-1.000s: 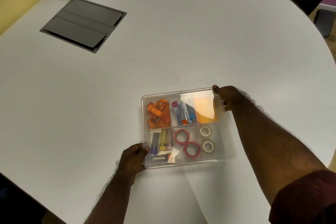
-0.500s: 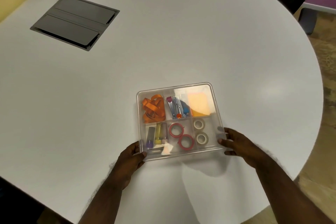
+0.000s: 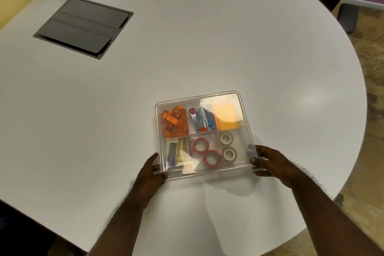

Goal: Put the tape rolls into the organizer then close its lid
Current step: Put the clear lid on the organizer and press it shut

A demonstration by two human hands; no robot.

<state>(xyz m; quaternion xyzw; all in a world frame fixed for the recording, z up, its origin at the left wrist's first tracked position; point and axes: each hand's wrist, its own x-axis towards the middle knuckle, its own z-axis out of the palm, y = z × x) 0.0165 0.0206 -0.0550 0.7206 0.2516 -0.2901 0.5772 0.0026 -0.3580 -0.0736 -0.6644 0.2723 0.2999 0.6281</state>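
We're at the closing step: our left hand (image 3: 150,169) grips the near-left corner of the clear organizer (image 3: 207,173), our right hand (image 3: 270,162) clasps the near-right corner, fingers curled on the rim. The organizer sits on the white table (image 3: 187,48) right in front of us. Red tape rolls (image 3: 206,151) and white tape rolls (image 3: 228,146) lie in neighbouring near compartments under the lid (image 3: 239,97), which looks seated. Next, we judge, an even press down at both corners to confirm it.

Both forearms reach forward, bare. Left hand (image 3: 150,169) curled, thumb up, fingers bent inward toward the right. Right hand (image 3: 270,162) opposite it, fingers spread, pointing back at the left.
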